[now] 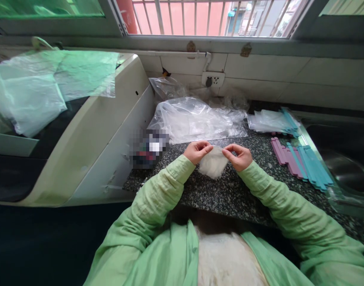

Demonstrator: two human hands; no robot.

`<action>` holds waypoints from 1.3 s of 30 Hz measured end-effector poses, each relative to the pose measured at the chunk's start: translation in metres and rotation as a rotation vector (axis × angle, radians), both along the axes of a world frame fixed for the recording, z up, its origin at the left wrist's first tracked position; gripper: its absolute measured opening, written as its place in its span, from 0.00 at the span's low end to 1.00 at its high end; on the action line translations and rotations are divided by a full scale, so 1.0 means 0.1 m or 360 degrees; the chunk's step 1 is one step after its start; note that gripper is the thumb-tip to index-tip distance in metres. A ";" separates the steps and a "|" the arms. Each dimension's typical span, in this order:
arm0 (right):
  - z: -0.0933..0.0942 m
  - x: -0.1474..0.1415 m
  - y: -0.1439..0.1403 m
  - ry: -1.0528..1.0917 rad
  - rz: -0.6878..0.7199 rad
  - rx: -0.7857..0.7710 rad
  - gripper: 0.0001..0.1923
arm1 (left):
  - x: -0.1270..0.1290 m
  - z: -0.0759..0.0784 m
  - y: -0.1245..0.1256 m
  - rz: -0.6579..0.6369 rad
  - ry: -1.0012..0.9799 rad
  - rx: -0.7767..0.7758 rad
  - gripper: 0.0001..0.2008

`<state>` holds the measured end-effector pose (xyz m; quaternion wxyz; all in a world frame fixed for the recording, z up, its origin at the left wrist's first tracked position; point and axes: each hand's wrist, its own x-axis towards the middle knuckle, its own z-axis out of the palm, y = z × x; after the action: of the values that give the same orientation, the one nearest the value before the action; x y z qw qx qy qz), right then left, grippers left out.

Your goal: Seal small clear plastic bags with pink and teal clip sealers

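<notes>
Together, two hands (239, 157) pinch one piece of translucent plastic (213, 165) — one wall socket (219, 79) beyond.

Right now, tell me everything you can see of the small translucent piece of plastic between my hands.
The small translucent piece of plastic is thin, whitish and slightly wrinkled, perhaps a bag, though no opening can be made out. Your left hand and right hand pinch its upper corners, and the rest hangs below them, in front of the dark speckled countertop. Whether its lower edge touches that surface isn't clear.
</notes>
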<state>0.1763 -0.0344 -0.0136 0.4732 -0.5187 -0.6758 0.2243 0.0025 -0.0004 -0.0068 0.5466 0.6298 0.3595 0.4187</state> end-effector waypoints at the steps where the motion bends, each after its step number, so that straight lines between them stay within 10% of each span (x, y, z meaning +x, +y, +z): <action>1: 0.01 0.00 0.00 -0.0005 0.0001 0.0000 0.08 | 0.00 0.01 0.00 0.0047 -0.0013 0.0021 0.19; 9: 0.02 -0.03 -0.01 0.0003 0.0008 -0.0034 0.10 | -0.01 0.02 0.02 0.0211 -0.0029 0.0085 0.19; 39: 0.04 0.02 0.04 0.0158 -0.0097 0.0047 0.10 | 0.00 -0.03 -0.04 -0.0427 0.0367 -0.0215 0.24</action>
<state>0.1784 -0.0307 -0.0099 0.5205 -0.5202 -0.6386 0.2252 0.0026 -0.0047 -0.0099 0.5938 0.6777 0.3599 0.2420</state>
